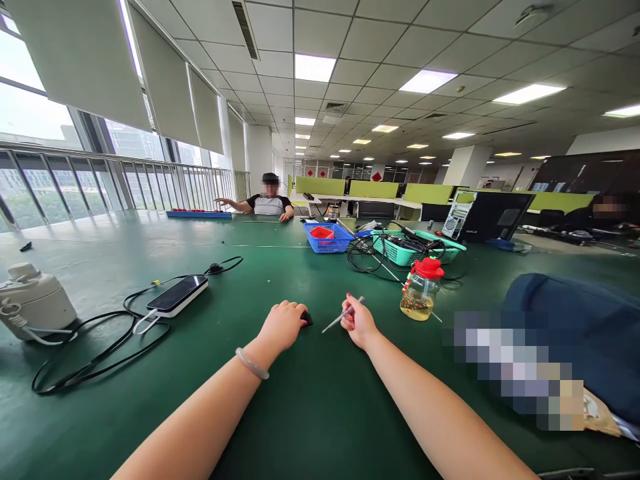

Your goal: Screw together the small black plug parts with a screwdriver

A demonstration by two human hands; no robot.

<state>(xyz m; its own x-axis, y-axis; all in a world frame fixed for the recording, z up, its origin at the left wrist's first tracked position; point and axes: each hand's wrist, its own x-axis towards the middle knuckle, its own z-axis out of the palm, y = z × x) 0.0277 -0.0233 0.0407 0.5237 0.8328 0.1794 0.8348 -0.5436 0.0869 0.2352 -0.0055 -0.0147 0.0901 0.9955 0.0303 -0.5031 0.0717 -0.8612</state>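
On the green table top, my left hand (pixel 285 325) is closed around a small black piece (pixel 307 321), whose kind I cannot make out; only its right end shows beyond the fingers. My right hand (pixel 359 323) grips a slim silver screwdriver (pixel 332 325) like a pen. Its thin tip points down and left, toward the black piece but apart from it, and the handle end sticks out past the fingers. To the right of that hand stands a clear jar (pixel 419 297) with a red lid and yellowish liquid inside.
Left are a white power bank (pixel 179 295) with black cables and a white bottle (pixel 33 303). Ahead stand a blue basket (pixel 327 244), a teal basket (pixel 397 253) of cables and a computer case (pixel 487 215). Dark blue cloth (pixel 575 340) lies right. Another person (pixel 270 200) sits opposite.
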